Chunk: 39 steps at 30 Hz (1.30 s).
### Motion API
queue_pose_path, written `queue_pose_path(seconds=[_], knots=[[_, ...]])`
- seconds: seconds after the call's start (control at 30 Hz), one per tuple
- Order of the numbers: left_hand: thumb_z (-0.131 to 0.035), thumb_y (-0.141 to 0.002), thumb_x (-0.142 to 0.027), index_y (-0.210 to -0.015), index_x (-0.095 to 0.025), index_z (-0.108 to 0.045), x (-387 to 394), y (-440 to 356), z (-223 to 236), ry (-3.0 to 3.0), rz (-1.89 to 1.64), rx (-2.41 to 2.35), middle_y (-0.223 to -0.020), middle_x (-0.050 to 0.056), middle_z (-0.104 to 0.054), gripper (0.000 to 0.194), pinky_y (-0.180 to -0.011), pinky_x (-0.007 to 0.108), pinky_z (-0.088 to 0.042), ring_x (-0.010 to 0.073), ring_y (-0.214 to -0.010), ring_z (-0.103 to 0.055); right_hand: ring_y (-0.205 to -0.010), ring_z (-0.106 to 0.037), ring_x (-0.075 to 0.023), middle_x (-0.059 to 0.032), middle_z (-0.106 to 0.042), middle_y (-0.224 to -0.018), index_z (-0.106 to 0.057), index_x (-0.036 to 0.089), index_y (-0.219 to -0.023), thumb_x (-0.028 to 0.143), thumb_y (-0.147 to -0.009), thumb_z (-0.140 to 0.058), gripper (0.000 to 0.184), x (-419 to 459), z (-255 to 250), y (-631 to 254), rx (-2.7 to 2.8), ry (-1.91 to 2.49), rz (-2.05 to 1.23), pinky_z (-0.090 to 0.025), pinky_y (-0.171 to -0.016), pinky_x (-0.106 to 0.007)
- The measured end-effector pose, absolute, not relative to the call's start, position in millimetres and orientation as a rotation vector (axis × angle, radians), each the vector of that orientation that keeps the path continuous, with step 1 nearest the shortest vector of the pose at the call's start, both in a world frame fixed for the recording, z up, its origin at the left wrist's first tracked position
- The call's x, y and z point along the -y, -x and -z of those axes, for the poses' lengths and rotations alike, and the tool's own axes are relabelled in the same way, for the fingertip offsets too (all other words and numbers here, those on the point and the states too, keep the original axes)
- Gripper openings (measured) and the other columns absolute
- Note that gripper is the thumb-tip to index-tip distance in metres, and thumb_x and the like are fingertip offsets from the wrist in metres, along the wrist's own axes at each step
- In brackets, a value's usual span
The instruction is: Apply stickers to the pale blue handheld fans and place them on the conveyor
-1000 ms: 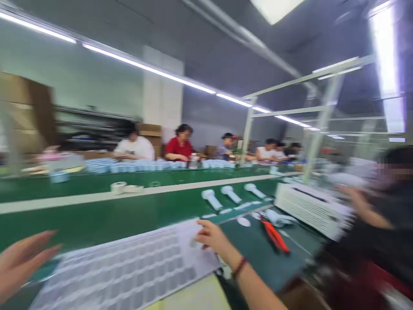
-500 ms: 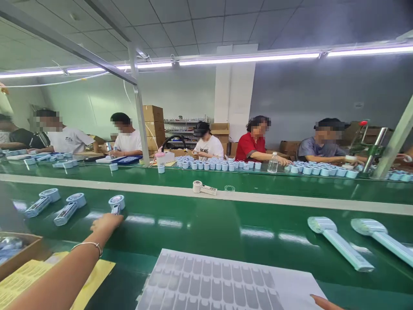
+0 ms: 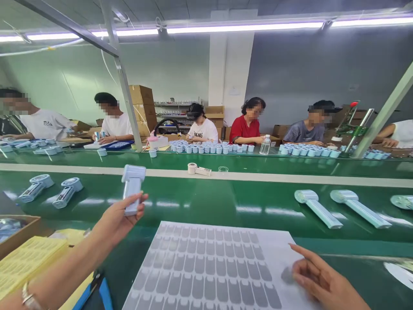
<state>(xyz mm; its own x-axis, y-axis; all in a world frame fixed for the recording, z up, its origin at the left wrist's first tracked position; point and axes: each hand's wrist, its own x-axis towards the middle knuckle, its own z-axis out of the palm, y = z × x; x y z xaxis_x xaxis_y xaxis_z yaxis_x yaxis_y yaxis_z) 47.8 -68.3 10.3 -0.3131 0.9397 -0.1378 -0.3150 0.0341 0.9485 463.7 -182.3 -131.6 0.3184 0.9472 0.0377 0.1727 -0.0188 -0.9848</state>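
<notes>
One handheld fan (image 3: 132, 188) is up off the belt, pinched loosely in the left hand (image 3: 118, 219); it could slip. Right hand (image 3: 318, 282), half curled, presses the sticker sheet (image 3: 209, 267), which may smudge.

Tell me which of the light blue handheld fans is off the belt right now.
The fan gripped by the left hand, raised with its head up; the others lie flat on the green belt.

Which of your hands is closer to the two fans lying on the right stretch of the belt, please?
Right. The right hand rests on the sticker sheet, just below the two fans. The left hand holds another fan far to their left.
</notes>
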Motion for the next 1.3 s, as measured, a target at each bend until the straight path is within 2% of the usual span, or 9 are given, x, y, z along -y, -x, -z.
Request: queue_pose_path(seconds=[0.07, 0.13, 0.23, 0.33, 0.5, 0.67, 0.83, 1.03, 1.3], knots=[[-0.037, -0.101, -0.021, -0.103, -0.007, -0.065, 105.9, -63.3, -10.5, -0.735, -1.444, -1.148, -0.062, -0.002, -0.052, 0.032, -0.037, 0.015, -0.032, 0.0054, -0.042, -0.040, -0.058, -0.049, -0.0160, 0.0016, -0.063, -0.076, -0.059, 0.021, -0.123, 0.053, -0.073, -0.074, 0.062, 185.2, 114.7, -462.4, 1.081, 1.437, -0.871, -0.041, -0.053, -0.027], [-0.032, -0.101, -0.023, -0.106, -0.003, -0.068, 141.3, -74.9, -6.0, -0.729, -1.385, -1.116, -0.057, 0.001, -0.052, 0.042, -0.035, 0.019, -0.034, 0.0074, -0.038, -0.039, -0.064, -0.052, -0.0181, 0.0003, -0.064, -0.078, -0.059, 0.020, -0.124, 0.052, -0.072, -0.074, 0.062, 190.1, 100.1, -462.4, 1.073, 1.443, -0.863, -0.044, -0.057, -0.029], [-0.045, -0.095, -0.014, -0.105, 0.000, -0.069, 182.0, -88.8, 6.7, -0.542, -1.314, -1.127, -0.077, 0.014, -0.069, 0.030, -0.051, 0.030, -0.057, 0.0191, -0.055, -0.064, -0.063, -0.052, -0.0186, 0.0007, -0.064, -0.078, -0.060, 0.022, -0.123, 0.050, -0.069, -0.077, 0.063, 205.8, 77.7, -452.5, 1.143, 1.474, -0.871, -0.046, -0.058, -0.030], [-0.056, -0.088, -0.008, -0.103, 0.002, -0.068, 205.1, -103.0, 18.2, -0.289, -1.270, -1.115, -0.099, 0.025, -0.071, 0.022, -0.067, 0.038, -0.064, 0.0276, -0.075, -0.073, -0.059, -0.053, -0.0162, 0.0022, -0.066, -0.081, -0.062, 0.027, -0.125, 0.042, -0.072, -0.075, 0.057, 231.3, 52.4, -418.3, 1.279, 1.445, -0.930, -0.045, -0.059, -0.030], [-0.054, -0.091, -0.008, -0.106, 0.000, -0.065, 218.9, -124.5, 22.3, -0.030, -1.266, -0.899, -0.069, 0.005, -0.058, 0.020, -0.039, 0.017, -0.050, 0.0091, -0.046, -0.055, -0.094, -0.068, -0.0251, 0.0006, -0.072, -0.075, -0.068, 0.026, -0.119, 0.028, -0.066, -0.081, 0.054, 261.9, 27.0, -330.9, 1.365, 1.116, -1.346, -0.052, -0.069, -0.027], [-0.059, -0.088, -0.007, -0.085, -0.009, -0.063, 226.4, -132.3, 28.4, 0.069, -1.257, -0.940, -0.067, 0.004, -0.058, 0.005, -0.043, 0.020, -0.054, 0.0110, -0.048, -0.059, -0.115, -0.064, -0.0291, 0.0011, -0.074, -0.075, -0.066, 0.024, -0.122, 0.021, -0.063, -0.078, 0.061, 263.1, 27.1, -273.1, 1.286, 0.987, -1.461, -0.056, -0.073, -0.028], [-0.056, -0.092, -0.013, -0.084, -0.012, -0.060, 232.0, -129.0, 37.7, 0.099, -1.279, -0.881, -0.063, 0.002, -0.055, 0.009, -0.044, 0.024, -0.055, 0.0128, -0.048, -0.058, -0.112, -0.066, -0.0288, 0.0020, -0.073, -0.070, -0.068, 0.024, -0.115, 0.018, -0.061, -0.075, 0.055, 262.1, 25.9, -253.0, 1.238, 1.056, -1.405, -0.058, -0.075, -0.030], [-0.052, -0.094, -0.012, -0.086, -0.011, -0.060, 232.9, -131.3, 29.6, 0.145, -1.319, -0.856, -0.074, 0.005, -0.061, 0.011, -0.047, 0.019, -0.055, 0.0101, -0.052, -0.060, -0.109, -0.067, -0.0286, 0.0016, -0.074, -0.068, -0.068, 0.023, -0.111, 0.018, -0.059, -0.072, 0.052, 260.6, 24.5, -245.6, 1.199, 1.083, -1.391, -0.059, -0.077, -0.033], [-0.048, -0.096, -0.012, -0.082, -0.012, -0.059, 233.9, -134.8, 25.3, 0.128, -1.327, -0.866, -0.069, 0.003, -0.059, 0.018, -0.045, 0.017, -0.053, 0.0097, -0.051, -0.059, -0.103, -0.069, -0.0272, 0.0026, -0.074, -0.068, -0.068, 0.023, -0.109, 0.019, -0.059, -0.073, 0.051, 259.0, 21.2, -243.9, 1.193, 1.104, -1.382, -0.059, -0.078, -0.032]])
